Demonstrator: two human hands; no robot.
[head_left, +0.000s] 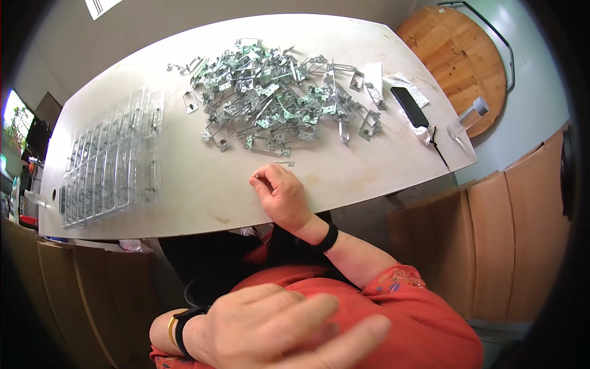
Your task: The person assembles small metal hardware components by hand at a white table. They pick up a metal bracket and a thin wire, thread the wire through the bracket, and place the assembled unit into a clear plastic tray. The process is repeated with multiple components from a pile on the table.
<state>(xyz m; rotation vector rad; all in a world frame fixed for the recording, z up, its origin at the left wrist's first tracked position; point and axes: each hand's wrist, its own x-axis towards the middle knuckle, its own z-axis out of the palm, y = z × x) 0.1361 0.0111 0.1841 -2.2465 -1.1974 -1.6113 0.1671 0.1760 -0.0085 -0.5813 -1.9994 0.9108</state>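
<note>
My right hand (pixel 283 195) rests near the front edge of the white table (pixel 190 203), its fingers curled together. Whatever lies between its fingertips, if anything, is too small to make out. Just beyond it is a single small metal piece (pixel 284 163), apart from the big heap of silvery metal brackets (pixel 264 98) in the table's middle. My left hand (pixel 270 326) is raised close in front of my red top, fingers stretched and spread, nothing visible in it. Clear plastic trays (pixel 114 157) at the left hold rows of small metal parts in their compartments.
On the table's right lie a black phone (pixel 409 107), white tissue (pixel 413 88), a white strip (pixel 373 75) and a thin black cord (pixel 439 147). A clear container (pixel 468 118) stands at the right corner. Cardboard (pixel 491 240) and a round wooden board (pixel 458 55) stand beyond the table.
</note>
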